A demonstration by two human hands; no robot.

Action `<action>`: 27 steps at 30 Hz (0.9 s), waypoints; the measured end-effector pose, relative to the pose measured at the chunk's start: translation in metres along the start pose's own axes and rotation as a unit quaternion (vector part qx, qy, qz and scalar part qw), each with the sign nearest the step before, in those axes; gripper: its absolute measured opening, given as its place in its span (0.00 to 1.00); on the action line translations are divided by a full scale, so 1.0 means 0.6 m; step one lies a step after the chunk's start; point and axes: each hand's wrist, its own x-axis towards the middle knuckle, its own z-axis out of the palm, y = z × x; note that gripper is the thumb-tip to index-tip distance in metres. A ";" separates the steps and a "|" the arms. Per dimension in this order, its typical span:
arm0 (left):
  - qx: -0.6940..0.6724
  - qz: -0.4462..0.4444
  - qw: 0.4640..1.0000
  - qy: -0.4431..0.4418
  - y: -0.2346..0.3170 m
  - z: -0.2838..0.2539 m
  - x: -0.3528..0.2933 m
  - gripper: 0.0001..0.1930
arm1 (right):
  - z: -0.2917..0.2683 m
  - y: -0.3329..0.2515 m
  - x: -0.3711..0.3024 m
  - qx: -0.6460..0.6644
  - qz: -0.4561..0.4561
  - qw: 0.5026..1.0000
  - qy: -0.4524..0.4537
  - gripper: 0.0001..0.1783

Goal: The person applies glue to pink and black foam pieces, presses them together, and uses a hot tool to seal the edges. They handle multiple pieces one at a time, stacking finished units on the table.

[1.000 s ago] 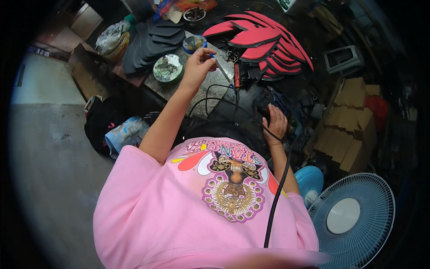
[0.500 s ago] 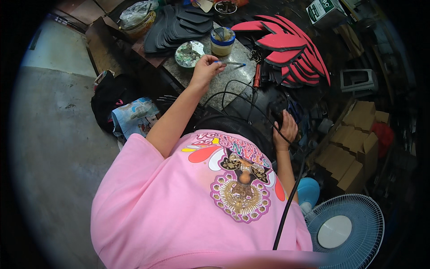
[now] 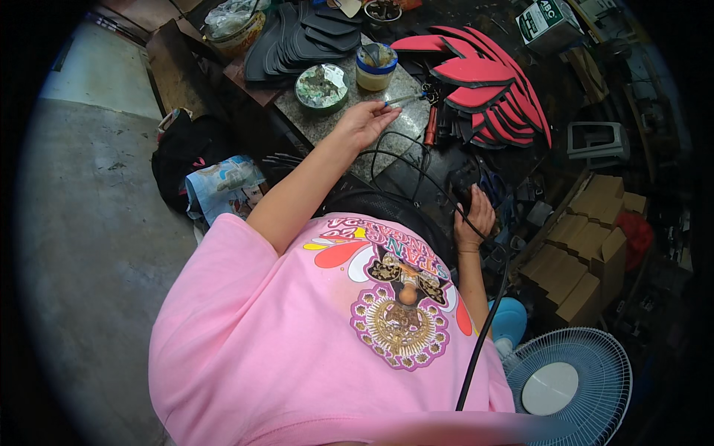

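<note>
My left hand (image 3: 366, 125) reaches over the grey speckled slab (image 3: 297, 123), its fingers pinched on a slim pen (image 3: 405, 99) with a clear barrel and blue ends. The pen points right, toward a stack of red leaf-shaped pieces with dark edges (image 3: 476, 70). Just beyond the hand stand a jar with a blue rim and pale contents (image 3: 377, 67) and a round green tin (image 3: 321, 88). At the right, my right hand (image 3: 476, 217) has its fingers stretched out beside a dark object (image 3: 464, 177); whether they touch is unclear. A black cable (image 3: 446, 195) passes by it.
Dark grey cut pieces (image 3: 297, 44) are stacked at the far left. A red-handled tool (image 3: 431, 126) lies by the slab's right edge. Cardboard boxes (image 3: 576, 245), a standing fan (image 3: 573, 383) and a grey plastic stool (image 3: 597, 141) are on the right.
My left hand has moved right and slightly nearer with the pen, whose far end now reaches close to the red pieces. My right hand has stayed in place.
</note>
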 end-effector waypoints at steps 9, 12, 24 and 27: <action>0.127 -0.027 0.990 -0.052 -0.012 0.022 0.014 0.14 | 0.001 0.000 0.000 -0.006 0.002 1.000 0.002 0.34; 0.143 -0.046 0.988 -0.049 -0.008 0.032 0.030 0.18 | 0.001 -0.001 0.001 -0.009 0.002 1.000 0.002 0.34; 0.125 -0.068 0.987 -0.071 -0.020 0.070 0.068 0.17 | 0.001 0.002 0.001 -0.010 -0.005 1.000 -0.005 0.32; 0.119 -0.049 0.990 -0.054 -0.019 0.066 0.068 0.16 | 0.002 0.002 0.002 -0.009 -0.005 1.000 0.000 0.32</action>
